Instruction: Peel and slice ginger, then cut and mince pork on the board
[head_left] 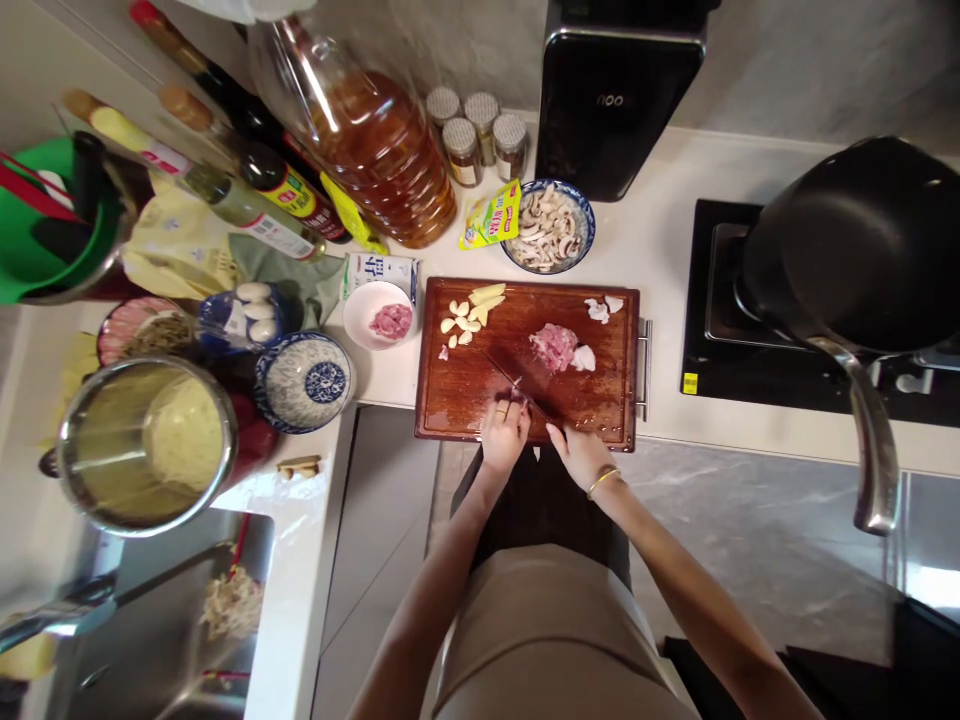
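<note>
Over the near edge of a brown wooden cutting board [480, 385], my right hand [583, 458] is closed around the handle of a knife [537, 404]. Its dark blade slants up and left across the board. Beside the blade, the curled fingers of my left hand [506, 428] press on a small strip of raw meat [517, 386], mostly covered by the fingertips. Farther up the board lies a pile of cut pink meat [553, 346] with a whitish lump [583, 358] against it. Peeled garlic cloves [459, 322] and ginger slices [487, 296] lie at the upper left, whitish scraps [600, 310] at the upper right.
A bowl of sliced mushrooms [551, 228] stands behind the board, and a white bowl with meat [390, 322] to its left. Bottles, a large oil jug [382, 150] and a metal pot [150, 440] crowd the left. A black wok [855, 250] sits on the stove at right.
</note>
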